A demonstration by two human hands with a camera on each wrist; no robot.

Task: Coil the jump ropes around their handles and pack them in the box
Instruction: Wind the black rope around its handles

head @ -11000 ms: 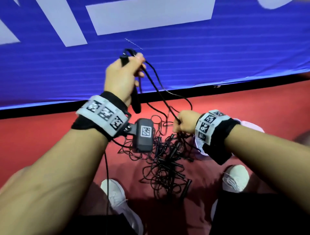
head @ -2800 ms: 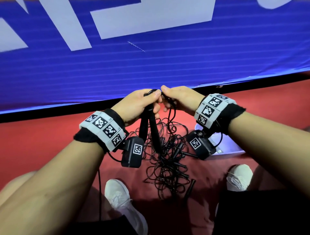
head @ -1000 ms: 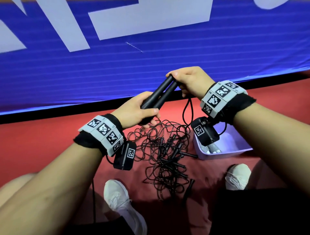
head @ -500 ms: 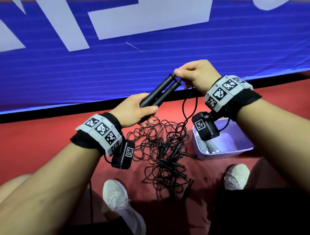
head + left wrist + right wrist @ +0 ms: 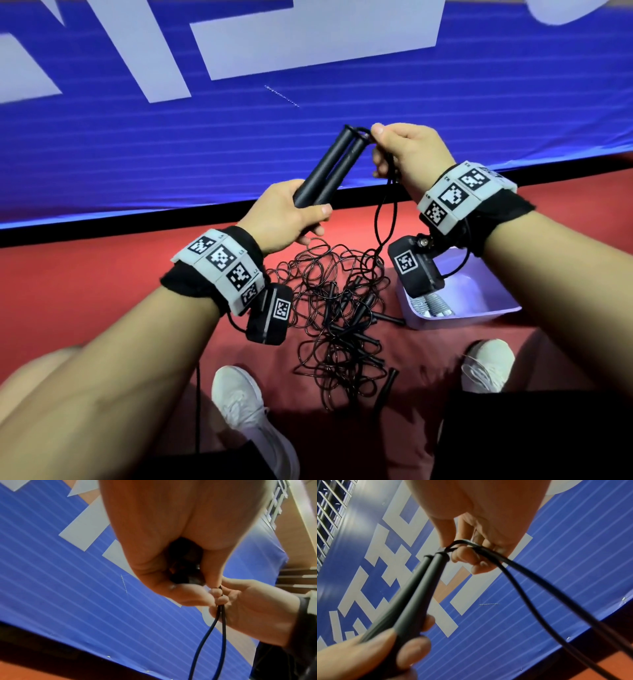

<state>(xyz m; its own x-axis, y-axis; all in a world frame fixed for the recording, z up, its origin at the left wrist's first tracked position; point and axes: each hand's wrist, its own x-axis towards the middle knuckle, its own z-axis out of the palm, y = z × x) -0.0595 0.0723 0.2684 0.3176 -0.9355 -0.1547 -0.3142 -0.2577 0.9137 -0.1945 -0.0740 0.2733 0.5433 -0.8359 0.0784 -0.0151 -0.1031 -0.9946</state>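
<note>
Since half a second ago the right hand (image 5: 407, 154) has shifted only slightly at the far tips of the paired handles (image 5: 327, 168), while the left hand (image 5: 287, 216) keeps its grip on their near ends. How the left fingers (image 5: 412, 651) close shows best in the right wrist view, where they curl round both black handles held side by side; in the left wrist view the palm hides nearly all of the handles and only a dark end shows. The right fingers (image 5: 464, 555) pinch two strands of black rope (image 5: 530, 588) just where they leave the handle tips, and the strands run out of that view at the lower right. Whether any turn of rope is yet laid round the handles cannot be made out. On the red floor (image 5: 85, 291) between the person's white shoes (image 5: 250, 414) lies a tangled pile of jump ropes (image 5: 339, 325), black handles poking out of it; how many ropes it holds is unclear. The held rope hangs down from the right hand into this tangle. A lilac box (image 5: 479, 308) sits on the floor just right of the pile, partly covered by the right wrist camera, with something pale and ribbed inside that is too hidden to name. A blue banner (image 5: 137, 154) with large white shapes fills the background.
</note>
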